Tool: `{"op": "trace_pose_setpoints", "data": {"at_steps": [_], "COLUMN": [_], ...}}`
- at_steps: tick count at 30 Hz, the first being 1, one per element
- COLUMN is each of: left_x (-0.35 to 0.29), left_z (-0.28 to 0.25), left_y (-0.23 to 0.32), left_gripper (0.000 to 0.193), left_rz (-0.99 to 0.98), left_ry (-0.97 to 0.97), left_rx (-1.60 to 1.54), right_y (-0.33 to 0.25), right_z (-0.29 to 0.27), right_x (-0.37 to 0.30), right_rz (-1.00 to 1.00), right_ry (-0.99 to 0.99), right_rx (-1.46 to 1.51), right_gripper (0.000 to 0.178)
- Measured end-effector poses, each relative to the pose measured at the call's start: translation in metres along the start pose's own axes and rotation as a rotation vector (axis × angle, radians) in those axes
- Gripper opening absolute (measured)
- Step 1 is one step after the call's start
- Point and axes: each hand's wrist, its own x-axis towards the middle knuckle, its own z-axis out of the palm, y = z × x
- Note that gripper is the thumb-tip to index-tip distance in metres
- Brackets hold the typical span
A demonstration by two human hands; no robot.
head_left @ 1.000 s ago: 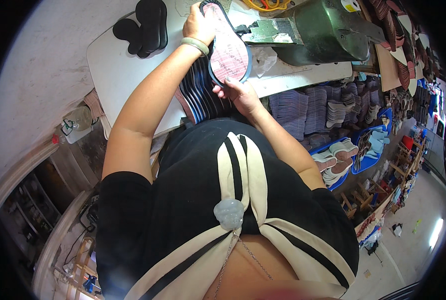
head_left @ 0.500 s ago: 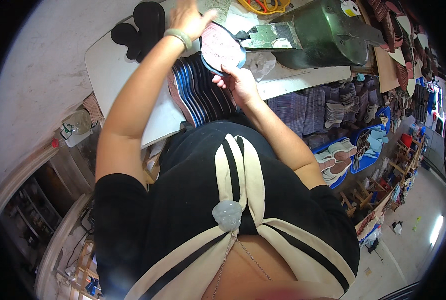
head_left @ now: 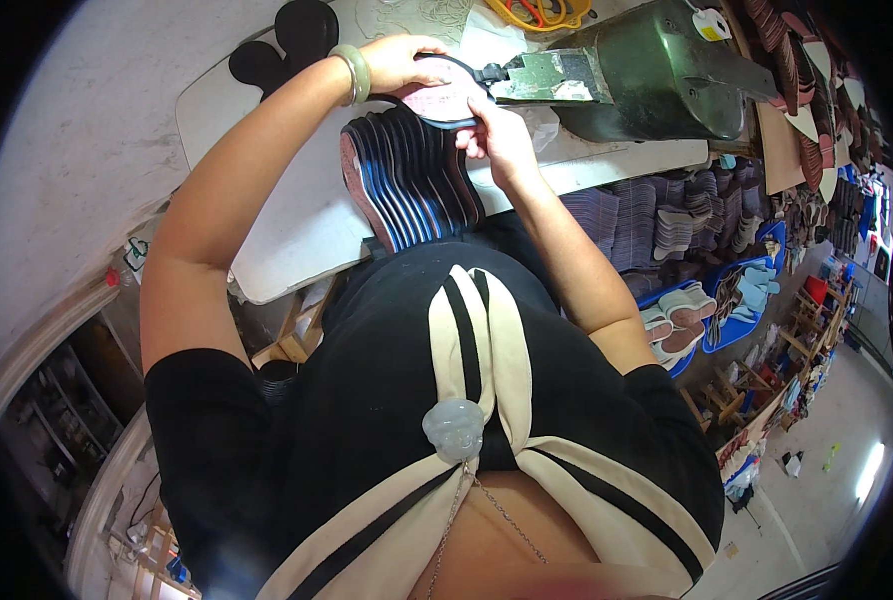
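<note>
A pink-faced shoe insole (head_left: 442, 100) with a dark and blue edge lies at the small dark working head of a green sewing machine (head_left: 647, 75). My left hand (head_left: 407, 62) grips its far left edge, fingers curled over the rim, beside a black strip. With thumb on top and fingers beneath, my right hand (head_left: 502, 138) pinches its near right edge. Just nearer to me stands a row of dark, blue and white-edged soles (head_left: 412, 180), packed side by side. Part of the insole is covered by my fingers.
Black rounded sole shapes (head_left: 307, 35) rest on the white table (head_left: 287, 235) at the far left. A yellow basket (head_left: 542, 12) sits behind the machine. Stacked soles (head_left: 617, 215) and blue crates (head_left: 737, 330) of shoe parts stand at the right.
My left hand has come down from its blurred, raised position onto the insole's far left edge. The insole has shifted slightly away and right, with my right hand following.
</note>
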Motion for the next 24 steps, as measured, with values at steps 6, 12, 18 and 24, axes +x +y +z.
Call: {"op": "trace_pose_setpoints", "data": {"at_steps": [6,12,18,24], "left_x": [-0.022,-0.042,-0.045,-0.037], "left_z": [0.025,0.041,0.057,0.07], "left_y": [0.003,0.021,0.037,0.023], "left_gripper": [0.041,0.053,0.061,0.06], "left_rz": [-0.089,-0.131,-0.174,-0.265], "left_ry": [0.225,0.307,0.409,0.602], "left_rx": [-0.099,-0.127,-0.167,-0.081], "right_y": [-0.009,-0.003,0.011,0.019], "right_z": [0.003,0.002,0.002,0.008], "right_x": [-0.001,0.001,-0.017,-0.059], "right_rz": [-0.045,-0.121,-0.124,0.041], "right_ry": [0.056,0.107,0.062,-0.312], "right_rx": [-0.108,-0.145,0.011,0.19], "right_gripper": [0.039,0.039,0.031,0.044]}}
